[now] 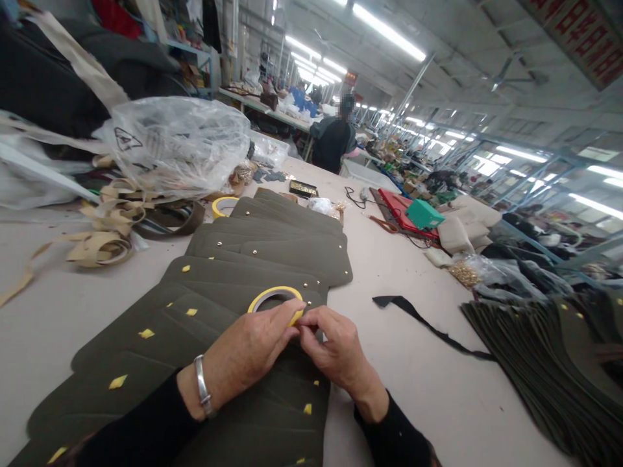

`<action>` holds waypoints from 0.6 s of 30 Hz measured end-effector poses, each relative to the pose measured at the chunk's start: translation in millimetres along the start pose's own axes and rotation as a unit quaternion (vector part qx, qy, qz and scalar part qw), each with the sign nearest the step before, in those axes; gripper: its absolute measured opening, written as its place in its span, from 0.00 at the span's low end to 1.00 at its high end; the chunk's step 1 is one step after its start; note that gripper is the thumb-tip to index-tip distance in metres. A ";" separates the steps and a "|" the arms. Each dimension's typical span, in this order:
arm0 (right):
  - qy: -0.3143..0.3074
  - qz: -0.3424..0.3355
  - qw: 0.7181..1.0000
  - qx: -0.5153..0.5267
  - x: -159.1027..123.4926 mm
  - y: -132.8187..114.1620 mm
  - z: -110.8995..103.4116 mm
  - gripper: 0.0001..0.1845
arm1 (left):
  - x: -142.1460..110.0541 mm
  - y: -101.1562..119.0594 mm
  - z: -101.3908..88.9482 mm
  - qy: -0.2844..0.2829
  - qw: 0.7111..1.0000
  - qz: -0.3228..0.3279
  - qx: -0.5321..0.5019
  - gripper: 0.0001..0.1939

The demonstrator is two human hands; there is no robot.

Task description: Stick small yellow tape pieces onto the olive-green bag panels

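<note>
A roll of yellow tape (265,295) is gripped in my left hand (253,347), which wears a silver bangle at the wrist. My right hand (335,347) pinches at the roll's near right side, thumb and forefinger pressed together; what lies between them is too small to make out, perhaps the tape's end. Both hands hover over overlapping dark olive fabric panels (272,227) fanned out along the table. Small yellow tape pieces (146,333) stick to the nearer panels. Small metal studs (255,251) show on the farther ones.
A second yellow tape roll (224,206) lies beyond the panels. Left are a clear plastic bag (180,143) and coiled tan strips (100,250). Right are a black strip (428,324), stacked olive panels (525,363) and a green box (424,214). A person (333,139) stands farther back.
</note>
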State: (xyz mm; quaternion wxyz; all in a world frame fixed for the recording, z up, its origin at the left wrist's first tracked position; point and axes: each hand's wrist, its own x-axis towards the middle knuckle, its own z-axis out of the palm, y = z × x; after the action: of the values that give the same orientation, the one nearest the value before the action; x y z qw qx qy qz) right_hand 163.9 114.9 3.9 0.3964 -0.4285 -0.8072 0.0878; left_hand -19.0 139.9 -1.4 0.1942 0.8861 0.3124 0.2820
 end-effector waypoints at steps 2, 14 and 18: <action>0.022 -0.009 0.999 -0.027 -1.5 0.0 1.7 0.07 | 2.1 1.9 -3.1 -0.023 1.000 -0.015 -0.009 0.10; 0.052 0.366 0.911 0.184 7.2 -0.7 7.4 0.05 | -0.8 9.0 1.2 0.059 0.994 -0.006 0.093 0.11; 0.046 0.461 0.845 0.268 6.2 35.4 2.3 0.13 | 0.6 8.0 2.4 -0.026 0.984 -0.049 0.169 0.07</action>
State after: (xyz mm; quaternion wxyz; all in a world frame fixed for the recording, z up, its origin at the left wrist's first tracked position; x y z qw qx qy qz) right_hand 182.3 141.8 -11.2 0.4461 -0.6319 -0.4430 0.4533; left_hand -13.6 134.0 1.1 0.0638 0.8969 0.3933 0.1918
